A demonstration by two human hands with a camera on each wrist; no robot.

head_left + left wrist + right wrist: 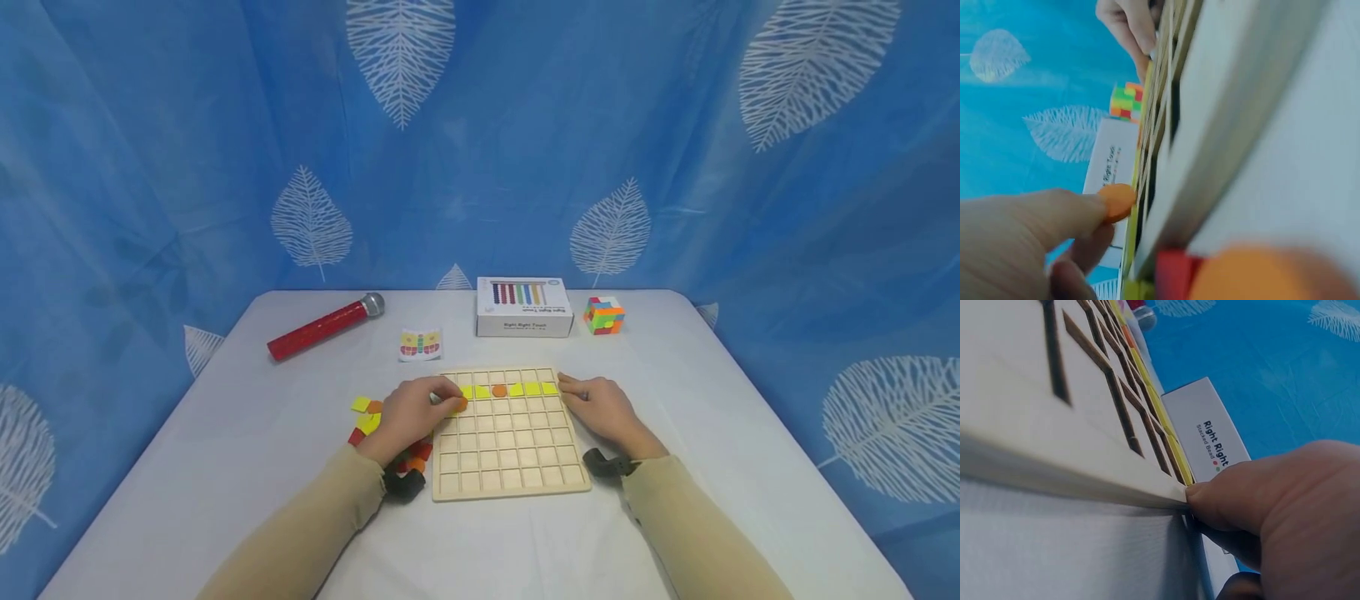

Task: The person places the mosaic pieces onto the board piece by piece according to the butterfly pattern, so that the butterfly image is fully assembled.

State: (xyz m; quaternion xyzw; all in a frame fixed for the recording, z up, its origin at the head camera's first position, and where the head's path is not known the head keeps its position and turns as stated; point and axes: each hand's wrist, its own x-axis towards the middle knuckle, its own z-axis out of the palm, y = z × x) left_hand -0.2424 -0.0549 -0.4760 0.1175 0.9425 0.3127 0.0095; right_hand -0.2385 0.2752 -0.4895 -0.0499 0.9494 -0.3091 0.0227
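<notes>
Towards the front edge of the table (525,550), a wooden board (501,457) lies flat, its side edges running away from the person, its top divided into shallow squares. Beside its left edge, partly under the left wrist, is a loose pile of coloured pieces (367,422). The left hand (412,412) pinches an orange disc (1116,201) over the board's left side, the disc tilted; whether it touches a square is hard to tell. The right hand (603,408) grips the board near its far right corner. One row close to the board's far edge holds yellow pieces (532,388) either side of an orange round piece (499,390).

Beyond the board lies a picture card (420,345). Towards the table's far left corner, a red microphone (322,327) slants, its silver head pointing right and away. A white box (523,325) sits near the far edge, long side along it, with a puzzle cube (603,316) just beside it, towards the far right corner.
</notes>
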